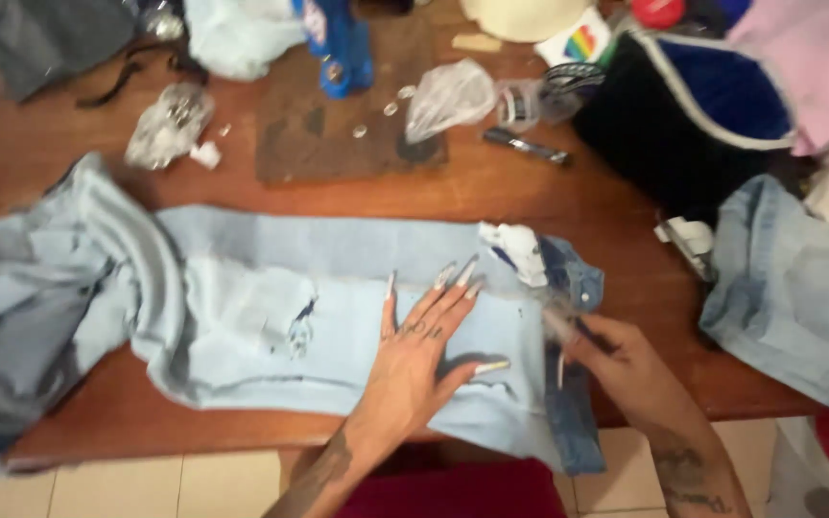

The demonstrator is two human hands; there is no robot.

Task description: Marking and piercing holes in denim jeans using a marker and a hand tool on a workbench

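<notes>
On the wooden table point(530, 197), head view: the pale blue jeans point(338, 317) lie flat with their long axis running left to right, the bunched part at your left and the darker hemmed end point(573, 384) at your right, draped over the near table edge. Your left hand point(414, 360) rests palm down on the denim, fingers spread and flat, grasping nothing. Your right hand point(616, 360) sits just right of it at the hemmed end and is the nearer hand to that edge; its fingers are curled as if pinching the fabric, but motion blur means you cannot tell what they grip. Worn, torn patches mark the cloth, and a crumpled white scrap point(515, 247) lies near the hem.
</notes>
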